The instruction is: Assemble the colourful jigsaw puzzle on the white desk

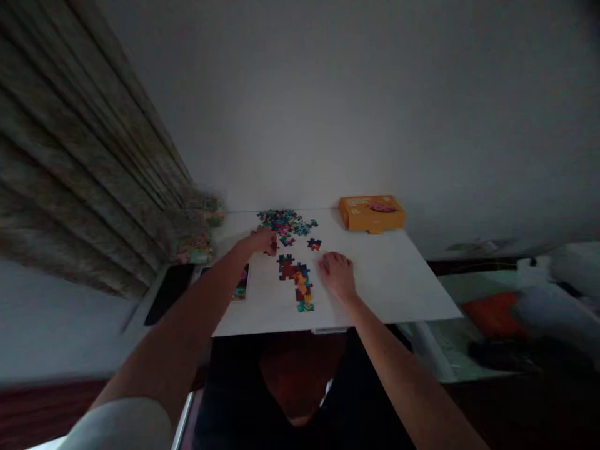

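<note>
My left hand point(263, 240) is closed at the fingertips on a dark reddish jigsaw piece point(273, 248), low over the white table. Flat on the tabletop, with fingers slightly bent and apart, rests my right hand point(337, 270); nothing shows in it. Between my hands lies a joined strip of jigsaw pieces point(302, 284), brown, orange and teal. A single loose piece point(314, 244) with red and dark blue sits beyond my right fingertips. Behind my left hand spreads a heap of loose jigsaw pieces point(281, 220), mostly teal and dark.
A yellow-orange box point(372, 212) stands at the back right of the white table point(389, 287). Partly behind my left forearm is a printed picture card point(242, 284). At the left edge are a black flat object point(169, 294) and plastic bags point(194, 244), beside a curtain point(89, 125).
</note>
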A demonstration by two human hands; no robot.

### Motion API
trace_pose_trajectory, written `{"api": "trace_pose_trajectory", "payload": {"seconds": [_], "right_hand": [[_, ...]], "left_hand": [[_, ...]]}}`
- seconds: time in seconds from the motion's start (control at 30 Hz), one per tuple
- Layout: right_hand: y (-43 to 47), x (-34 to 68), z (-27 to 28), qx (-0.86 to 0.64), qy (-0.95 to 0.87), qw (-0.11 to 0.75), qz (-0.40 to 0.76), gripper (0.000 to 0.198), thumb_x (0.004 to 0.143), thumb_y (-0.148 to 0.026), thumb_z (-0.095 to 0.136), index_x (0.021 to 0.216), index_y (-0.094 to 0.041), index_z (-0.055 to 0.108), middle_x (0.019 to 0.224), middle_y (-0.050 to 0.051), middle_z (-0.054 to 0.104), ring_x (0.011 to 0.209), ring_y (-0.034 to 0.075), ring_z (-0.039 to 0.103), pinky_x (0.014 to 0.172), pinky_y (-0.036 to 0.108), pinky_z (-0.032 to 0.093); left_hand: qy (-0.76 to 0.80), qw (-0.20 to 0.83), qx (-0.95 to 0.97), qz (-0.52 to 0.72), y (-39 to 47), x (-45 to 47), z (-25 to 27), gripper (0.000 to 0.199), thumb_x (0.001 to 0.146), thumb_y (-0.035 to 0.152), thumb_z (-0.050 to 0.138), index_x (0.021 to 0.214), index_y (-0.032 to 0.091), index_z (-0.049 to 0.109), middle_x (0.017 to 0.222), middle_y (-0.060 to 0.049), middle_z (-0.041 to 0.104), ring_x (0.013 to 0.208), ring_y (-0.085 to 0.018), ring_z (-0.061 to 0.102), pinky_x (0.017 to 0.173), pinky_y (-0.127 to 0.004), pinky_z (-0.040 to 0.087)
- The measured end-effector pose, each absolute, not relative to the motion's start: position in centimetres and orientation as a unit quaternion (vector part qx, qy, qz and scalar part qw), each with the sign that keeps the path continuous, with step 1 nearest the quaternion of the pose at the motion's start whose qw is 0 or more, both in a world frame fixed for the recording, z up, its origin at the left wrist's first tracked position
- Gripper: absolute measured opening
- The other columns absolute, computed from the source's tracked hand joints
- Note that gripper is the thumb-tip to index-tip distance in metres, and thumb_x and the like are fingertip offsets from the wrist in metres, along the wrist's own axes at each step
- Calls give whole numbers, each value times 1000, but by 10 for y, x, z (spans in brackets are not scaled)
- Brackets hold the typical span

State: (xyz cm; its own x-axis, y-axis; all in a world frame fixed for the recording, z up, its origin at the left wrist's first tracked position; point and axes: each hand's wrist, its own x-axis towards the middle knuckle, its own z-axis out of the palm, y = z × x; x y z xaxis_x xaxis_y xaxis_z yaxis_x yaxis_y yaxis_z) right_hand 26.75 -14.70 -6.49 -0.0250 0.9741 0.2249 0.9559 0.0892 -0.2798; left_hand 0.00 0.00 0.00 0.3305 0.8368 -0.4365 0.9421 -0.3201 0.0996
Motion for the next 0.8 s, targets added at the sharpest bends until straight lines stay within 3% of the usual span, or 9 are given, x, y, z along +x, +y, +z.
{"api": "trace_pose_trajectory", "payload": {"seconds": [0.13, 0.23, 0.33, 0.47, 0.63, 0.8], "right_hand": [[-146, 267, -66, -673, -717, 181, 25, 35, 108, -38, 44, 122, -16, 67, 127, 14, 70, 117, 29, 59, 100, 42, 39], [-146, 267, -66, -672, -717, 186, 24, 36, 108, -38, 42, 122, -16, 67, 127, 15, 70, 116, 29, 59, 99, 42, 39], [-146, 267, -67, -671, -716, 191, 23, 36, 108, -38, 42, 121, -16, 68, 126, 15, 70, 115, 29, 59, 99, 41, 40], [-145, 269, -68, -672, -716, 188, 24, 36, 108, -38, 42, 121, -17, 68, 126, 15, 70, 115, 30, 59, 98, 41, 41], [-146, 269, -68, -674, -714, 188, 23, 36, 107, -38, 43, 121, -17, 67, 126, 15, 69, 116, 31, 59, 98, 42, 40], [-146, 269, -68, -672, -714, 194, 22, 31, 106, -36, 46, 118, -18, 68, 124, 14, 70, 115, 30, 60, 98, 41, 40]], "left_hand": [[569, 143, 803, -108, -2, -1, -5, 52, 61, 30, 89, 109, 18, 71, 127, -14, 65, 124, -39, 53, 98, -41, 37], [575, 167, 800, -33, -9, -5, -8, 40, 64, 24, 86, 101, 19, 70, 108, -10, 73, 123, -37, 55, 102, -42, 32], [576, 198, 793, 3, -17, -12, -10, 24, 74, 24, 78, 97, 20, 69, 81, -2, 74, 102, -29, 65, 102, -42, 31], [586, 250, 768, 57, -18, -26, -10, 25, 77, 25, 74, 101, 20, 70, 68, 2, 71, 75, -21, 68, 90, -35, 39], [578, 362, 709, 179, -15, -42, -7, 20, 80, 35, 75, 91, 19, 71, 69, -3, 72, 69, -19, 68, 74, -30, 46], [519, 458, 679, 244, -34, -41, 1, 28, 83, 39, 74, 101, 19, 68, 78, -5, 75, 69, -16, 68, 66, -26, 49]]}}
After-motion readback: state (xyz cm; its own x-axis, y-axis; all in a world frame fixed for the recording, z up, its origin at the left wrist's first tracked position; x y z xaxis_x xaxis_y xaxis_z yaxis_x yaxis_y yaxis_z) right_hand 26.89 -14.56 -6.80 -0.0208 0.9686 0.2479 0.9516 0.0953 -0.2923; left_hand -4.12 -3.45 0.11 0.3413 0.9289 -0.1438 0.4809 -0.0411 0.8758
